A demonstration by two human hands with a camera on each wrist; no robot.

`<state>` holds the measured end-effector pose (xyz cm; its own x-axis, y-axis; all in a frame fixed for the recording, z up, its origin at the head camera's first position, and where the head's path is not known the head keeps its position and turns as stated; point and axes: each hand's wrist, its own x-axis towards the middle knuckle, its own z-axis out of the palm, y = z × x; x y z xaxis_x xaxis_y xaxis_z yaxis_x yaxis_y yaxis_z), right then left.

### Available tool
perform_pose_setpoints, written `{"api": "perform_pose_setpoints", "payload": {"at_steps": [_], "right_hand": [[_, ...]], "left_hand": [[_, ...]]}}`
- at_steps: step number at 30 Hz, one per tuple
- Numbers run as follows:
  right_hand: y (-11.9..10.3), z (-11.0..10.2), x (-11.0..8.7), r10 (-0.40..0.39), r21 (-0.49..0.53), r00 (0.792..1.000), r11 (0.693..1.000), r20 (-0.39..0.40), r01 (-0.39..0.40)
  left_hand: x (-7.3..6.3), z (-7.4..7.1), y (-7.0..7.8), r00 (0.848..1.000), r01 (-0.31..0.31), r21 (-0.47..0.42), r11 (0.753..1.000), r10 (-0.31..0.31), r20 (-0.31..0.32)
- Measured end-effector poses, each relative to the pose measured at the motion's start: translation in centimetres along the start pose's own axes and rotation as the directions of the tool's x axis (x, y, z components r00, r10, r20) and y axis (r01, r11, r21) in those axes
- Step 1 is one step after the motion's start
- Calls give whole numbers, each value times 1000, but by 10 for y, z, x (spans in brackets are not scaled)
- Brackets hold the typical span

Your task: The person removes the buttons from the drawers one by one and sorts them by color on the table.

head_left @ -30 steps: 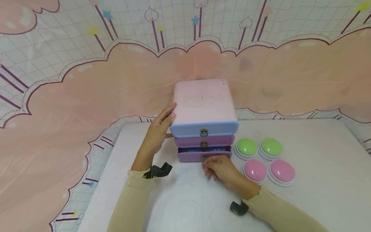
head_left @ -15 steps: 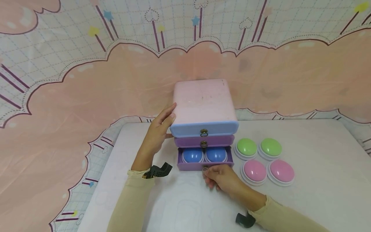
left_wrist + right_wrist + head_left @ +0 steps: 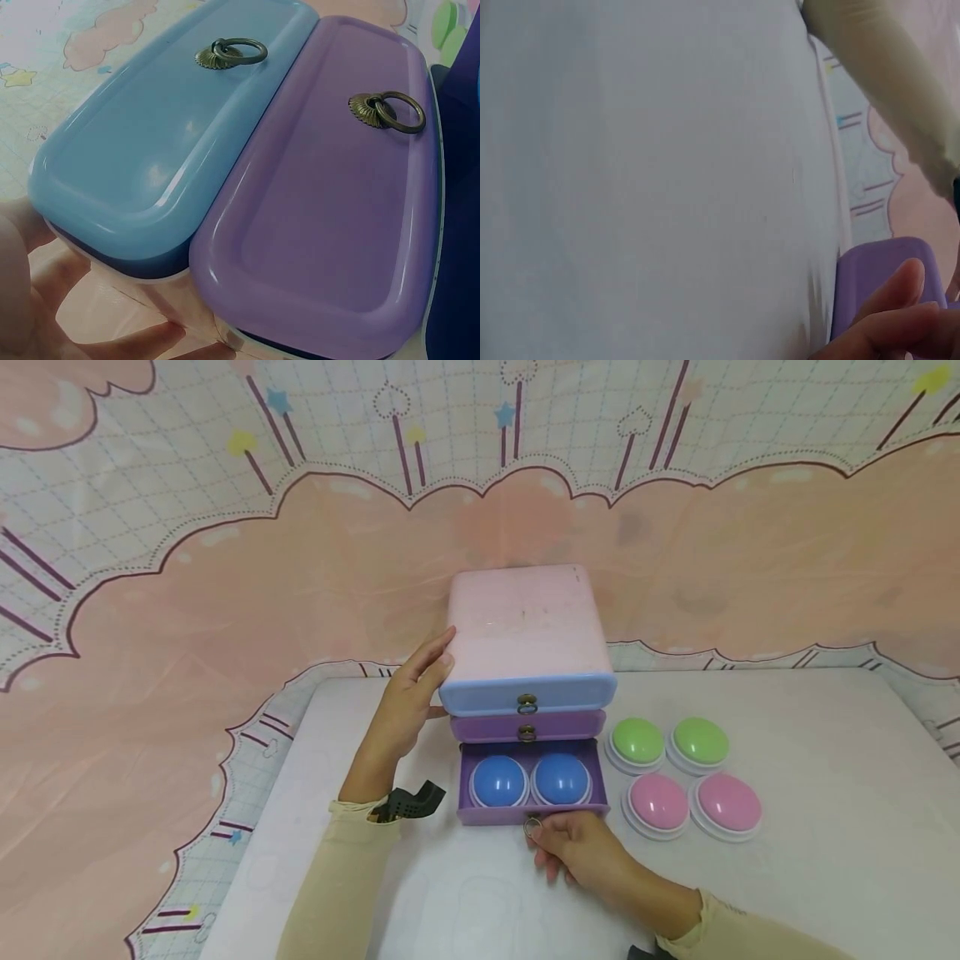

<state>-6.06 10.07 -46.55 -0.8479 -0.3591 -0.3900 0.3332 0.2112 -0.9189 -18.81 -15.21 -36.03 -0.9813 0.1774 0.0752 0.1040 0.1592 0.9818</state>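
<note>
A small drawer cabinet (image 3: 528, 622) with a pink top stands at the table's middle. Its top drawer is blue (image 3: 480, 695) and the one below purple (image 3: 483, 727), both pushed in. Pulled out at the bottom is a purple drawer (image 3: 487, 816) holding two blue dome-shaped push lights or buttons (image 3: 498, 781). My right hand (image 3: 588, 852) pinches the ring pull (image 3: 532, 827) on that drawer's front. Against the cabinet's left side rests my left hand (image 3: 408, 706), fingers extended; in the left wrist view its fingers (image 3: 135, 343) lie along the side wall.
Right of the cabinet, on the white table (image 3: 840, 793), sit two green domes (image 3: 637, 741) and two pink domes (image 3: 658, 802) with white bases. A patterned cloth (image 3: 337, 577) hangs behind the cabinet and down the left side.
The bottom drawer has slid out toward me, from a narrow gap to showing both blue domes fully. My right hand has moved nearer with the ring; the left hand has stayed put.
</note>
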Motion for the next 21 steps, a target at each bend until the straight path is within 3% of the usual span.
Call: {"api": "perform_pose_setpoints", "payload": {"at_steps": [8,15,21], "right_hand": [[2,1,-7,-23,1,999,1000,39,23],[-3,-11,-16,-51,-148,995,987,84,63],[-24,-26,-26,-129,-246,988,958,82,145]], "left_hand": [[0,0,1,1000,6,-5,1000,-6,-1],[0,0,0,1000,0,4,1000,0,-3],[0,0,-1,1000,0,0,1000,0,-5]]}}
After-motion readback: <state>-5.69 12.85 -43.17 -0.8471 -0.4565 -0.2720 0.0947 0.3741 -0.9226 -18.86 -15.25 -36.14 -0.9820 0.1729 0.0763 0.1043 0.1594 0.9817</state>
